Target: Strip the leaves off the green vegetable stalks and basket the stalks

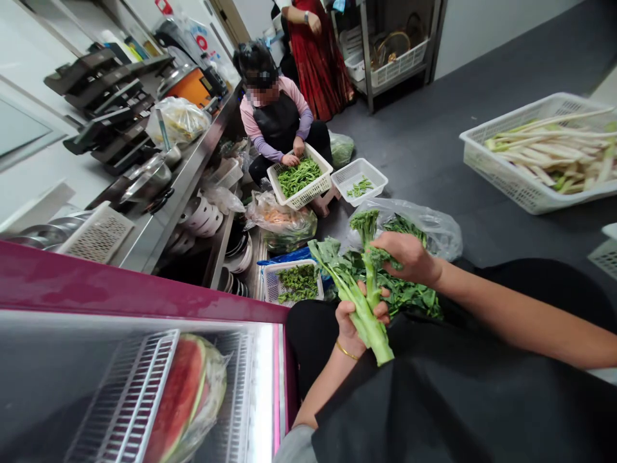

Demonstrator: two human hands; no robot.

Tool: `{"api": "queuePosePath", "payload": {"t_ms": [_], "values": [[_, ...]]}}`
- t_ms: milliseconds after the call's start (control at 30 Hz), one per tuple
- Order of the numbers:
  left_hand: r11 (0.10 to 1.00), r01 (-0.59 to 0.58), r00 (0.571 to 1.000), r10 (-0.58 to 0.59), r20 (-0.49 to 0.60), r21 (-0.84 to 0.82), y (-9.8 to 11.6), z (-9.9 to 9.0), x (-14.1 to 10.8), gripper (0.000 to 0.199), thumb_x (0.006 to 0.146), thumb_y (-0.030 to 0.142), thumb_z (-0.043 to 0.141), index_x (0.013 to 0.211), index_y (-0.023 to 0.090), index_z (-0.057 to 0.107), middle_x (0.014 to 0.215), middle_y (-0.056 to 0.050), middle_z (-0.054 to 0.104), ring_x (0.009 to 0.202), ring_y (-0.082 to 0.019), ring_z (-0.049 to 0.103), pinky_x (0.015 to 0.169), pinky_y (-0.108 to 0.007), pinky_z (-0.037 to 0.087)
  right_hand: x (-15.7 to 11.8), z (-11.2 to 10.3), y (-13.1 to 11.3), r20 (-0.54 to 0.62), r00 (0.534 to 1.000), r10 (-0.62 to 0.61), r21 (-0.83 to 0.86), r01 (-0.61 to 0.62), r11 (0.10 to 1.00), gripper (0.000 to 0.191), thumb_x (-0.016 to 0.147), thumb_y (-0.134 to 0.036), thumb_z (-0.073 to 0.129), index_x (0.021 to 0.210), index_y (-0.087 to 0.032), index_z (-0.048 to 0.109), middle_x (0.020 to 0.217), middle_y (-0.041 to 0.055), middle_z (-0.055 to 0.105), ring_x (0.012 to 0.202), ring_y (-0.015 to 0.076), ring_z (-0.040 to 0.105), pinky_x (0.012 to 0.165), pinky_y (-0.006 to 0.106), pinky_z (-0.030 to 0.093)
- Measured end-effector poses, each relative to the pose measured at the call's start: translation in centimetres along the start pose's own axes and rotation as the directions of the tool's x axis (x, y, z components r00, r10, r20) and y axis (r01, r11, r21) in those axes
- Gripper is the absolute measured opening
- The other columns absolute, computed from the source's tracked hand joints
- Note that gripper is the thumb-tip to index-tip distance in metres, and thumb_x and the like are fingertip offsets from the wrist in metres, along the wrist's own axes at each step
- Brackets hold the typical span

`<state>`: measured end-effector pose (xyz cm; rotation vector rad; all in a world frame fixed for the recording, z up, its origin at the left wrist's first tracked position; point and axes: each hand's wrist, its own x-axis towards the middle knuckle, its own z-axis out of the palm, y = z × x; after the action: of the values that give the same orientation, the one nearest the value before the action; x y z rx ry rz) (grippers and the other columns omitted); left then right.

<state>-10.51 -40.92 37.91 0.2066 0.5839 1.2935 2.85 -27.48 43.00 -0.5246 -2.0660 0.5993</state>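
Observation:
My left hand (351,325), with a gold bangle at its wrist, is closed around thick green broccolini stalks (359,308). Their cut ends point down toward my black apron, and leaves (324,252) stick out at the upper left. Over the upper part of the bunch, my right hand (407,257) is closed on a broccolini floret (378,257); its fingertips are partly hidden. Another floret head (365,220) rises just left of that hand. Beneath both hands lie dark green leaves (409,292) and a clear plastic bag (429,225).
A white basket (284,297) of leafy trimmings stands left of my knees. Farther off, a co-worker (277,122) handles green beans in a basket (308,200). A smaller basket (344,183) stands beside it. At right is a crate (520,186) of pale stalks; at left, an open fridge (260,386) with watermelon.

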Motion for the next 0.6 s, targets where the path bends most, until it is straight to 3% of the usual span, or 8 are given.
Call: {"api": "queuePosePath", "payload": {"t_ms": [67, 133, 200, 267, 300, 367, 467, 600], "values": [[1.0, -0.004, 1.0, 0.004, 0.011, -0.027, -0.7, -0.1, 0.1, 0.041, 0.053, 0.046, 0.066, 0.082, 0.022, 0.05, 0.09, -0.006, 0.057, 0.055, -0.006, 0.034, 0.046, -0.02, 0.026, -0.7, 0.0, -0.6, 0.01, 0.997, 0.075, 0.13, -0.076, 0.989, 0.014, 0.074, -0.033, 0.06, 0.084, -0.023, 0.06, 0.077, 0.007, 0.064, 0.075, 0.0233, 0.061, 0.068, 0.037, 0.05], [0.999, -0.007, 0.998, 0.009, 0.058, -0.041, -0.8, -0.4, 0.4, 0.045, 0.051, 0.053, 0.065, 0.079, 0.022, 0.05, 0.084, -0.004, 0.054, 0.05, -0.004, 0.026, 0.042, -0.019, 0.019, -1.0, -0.2, -0.9, -0.022, 0.942, 0.336, 0.402, -0.299, 0.865, 0.017, 0.076, -0.039, 0.059, 0.079, -0.023, 0.054, 0.069, 0.0048, 0.06, 0.062, 0.0195, 0.056, 0.053, 0.032, 0.046], [0.999, -0.019, 0.993, 0.023, 0.114, -0.04, -0.6, -0.9, 0.6, 0.051, 0.047, 0.062, 0.065, 0.075, 0.022, 0.049, 0.074, -0.002, 0.049, 0.045, -0.002, 0.02, 0.038, -0.019, 0.014, -0.9, -0.4, -0.8, 0.081, 0.81, 0.581, 0.692, -0.465, 0.552, 0.023, 0.076, -0.043, 0.055, 0.071, -0.023, 0.045, 0.056, 0.0, 0.048, 0.047, 0.0139, 0.046, 0.039, 0.026, 0.035], [1.0, -0.023, 0.994, 0.024, 0.11, -0.005, -0.5, -1.4, 0.9, 0.06, 0.042, 0.072, 0.064, 0.071, 0.022, 0.047, 0.066, 0.001, 0.043, 0.043, -0.001, 0.016, 0.036, -0.02, 0.011, -0.6, -0.4, -0.3, 0.259, 0.696, 0.67, 0.812, -0.532, 0.239, 0.023, 0.07, -0.04, 0.056, 0.069, -0.022, 0.042, 0.049, -0.0041, 0.038, 0.039, 0.0104, 0.037, 0.033, 0.022, 0.026], [1.0, -0.016, 0.996, 0.014, 0.086, 0.02, -0.4, -1.6, 1.0, 0.064, 0.039, 0.075, 0.063, 0.07, 0.022, 0.046, 0.064, 0.002, 0.04, 0.042, -0.001, 0.015, 0.036, -0.021, 0.011, -0.4, -0.4, 0.0, 0.322, 0.662, 0.677, 0.821, -0.552, 0.149, 0.021, 0.067, -0.037, 0.059, 0.07, -0.021, 0.045, 0.047, -0.0048, 0.038, 0.038, 0.0098, 0.037, 0.032, 0.021, 0.026], [0.998, 0.011, 0.999, -0.013, 0.035, 0.054, -0.5, -2.0, 1.1, 0.069, 0.035, 0.08, 0.061, 0.068, 0.022, 0.043, 0.061, 0.003, 0.037, 0.041, 0.0, 0.014, 0.035, -0.02, 0.009, 0.3, -0.2, 0.3, 0.367, 0.639, 0.676, 0.815, -0.571, 0.097, 0.023, 0.062, -0.032, 0.063, 0.079, -0.019, 0.054, 0.05, -0.0034, 0.047, 0.04, 0.0102, 0.044, 0.033, 0.021, 0.03], [0.999, 0.015, 1.0, -0.016, 0.019, 0.051, -0.9, -2.2, 1.4, 0.072, 0.032, 0.082, 0.062, 0.067, 0.022, 0.041, 0.061, 0.004, 0.037, 0.04, 0.0, 0.013, 0.034, -0.019, 0.006, 1.5, 0.1, 0.1, 0.38, 0.682, 0.625, 0.805, -0.576, 0.14, 0.031, 0.062, -0.03, 0.068, 0.089, -0.017, 0.059, 0.056, -0.0009, 0.057, 0.043, 0.0125, 0.052, 0.035, 0.023, 0.038], [0.998, 0.038, 0.999, -0.038, 0.0, 0.057, -1.0, -2.4, 1.9, 0.072, 0.034, 0.083, 0.059, 0.067, 0.022, 0.04, 0.06, 0.004, 0.036, 0.041, 0.001, 0.01, 0.034, -0.019, 0.004, 3.0, 0.3, 0.0, 0.423, 0.713, 0.56, 0.764, -0.613, 0.203, 0.029, 0.061, -0.03, 0.073, 0.081, -0.016, 0.057, 0.056, -0.0008, 0.059, 0.042, 0.0134, 0.054, 0.035, 0.024, 0.042]]}}
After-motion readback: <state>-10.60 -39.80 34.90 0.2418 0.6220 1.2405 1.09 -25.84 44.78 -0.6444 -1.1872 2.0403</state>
